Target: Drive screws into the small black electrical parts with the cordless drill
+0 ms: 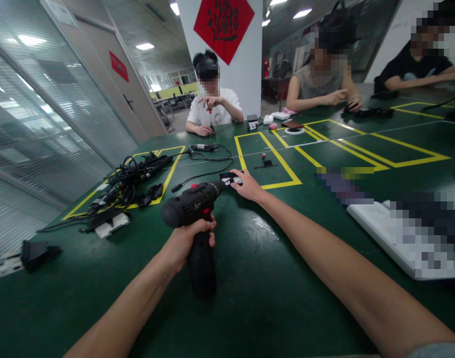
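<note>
A black cordless drill (186, 205) with red buttons is in my left hand (188, 238), whose fingers wrap round its handle. The drill points forward and right. Just past its tip lies a small black piece with a white face (227, 177), partly hidden by my fingers and the chuck. My right hand (246, 185) grips that piece from the right, its fingers bent over it. Whether the bit touches the piece I cannot tell. Behind it, a black cable (208, 174) with a plug curves over the green table (250, 298).
A heap of black cables and adapters (134, 179) lies on the left. Nearer are a black-and-white piece (113, 223) and another (30, 258). A white tray-like object (384, 233) is at right. Small parts (266, 162) lie inside yellow tape. Several people sit across the table.
</note>
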Demonstrator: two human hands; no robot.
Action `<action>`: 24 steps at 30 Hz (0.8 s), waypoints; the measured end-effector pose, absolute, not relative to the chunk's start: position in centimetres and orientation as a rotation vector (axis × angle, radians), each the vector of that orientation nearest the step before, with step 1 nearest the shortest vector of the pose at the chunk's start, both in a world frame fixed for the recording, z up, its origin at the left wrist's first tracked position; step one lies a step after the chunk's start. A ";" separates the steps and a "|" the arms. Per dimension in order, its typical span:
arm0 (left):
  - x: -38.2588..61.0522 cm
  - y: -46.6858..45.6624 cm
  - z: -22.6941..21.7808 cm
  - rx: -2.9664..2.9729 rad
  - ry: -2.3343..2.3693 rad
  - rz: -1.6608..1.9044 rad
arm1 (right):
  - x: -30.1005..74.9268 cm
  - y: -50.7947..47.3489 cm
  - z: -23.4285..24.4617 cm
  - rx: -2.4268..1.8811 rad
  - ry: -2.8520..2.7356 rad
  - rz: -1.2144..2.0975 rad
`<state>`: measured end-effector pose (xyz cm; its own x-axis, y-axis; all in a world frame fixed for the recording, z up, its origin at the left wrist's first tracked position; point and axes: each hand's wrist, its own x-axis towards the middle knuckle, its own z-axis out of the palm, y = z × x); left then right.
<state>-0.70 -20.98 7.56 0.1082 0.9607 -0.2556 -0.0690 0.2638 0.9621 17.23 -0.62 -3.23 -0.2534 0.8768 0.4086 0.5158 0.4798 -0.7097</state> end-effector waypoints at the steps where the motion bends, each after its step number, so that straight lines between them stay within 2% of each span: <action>1: -0.7 -21.0 7.6 1.007 1.189 0.981 | 17.2 -0.6 -3.2 -1.157 -1.918 0.566; 24: -0.8 -20.9 7.5 1.017 1.188 0.982 | 17.2 -0.8 -3.0 -1.172 -1.919 0.556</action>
<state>-0.79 -20.91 7.46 0.1142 0.9624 -0.2465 -0.0609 0.2544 0.9652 17.20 -0.84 -3.00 -0.2484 0.8798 0.4054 0.5270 0.4739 -0.7055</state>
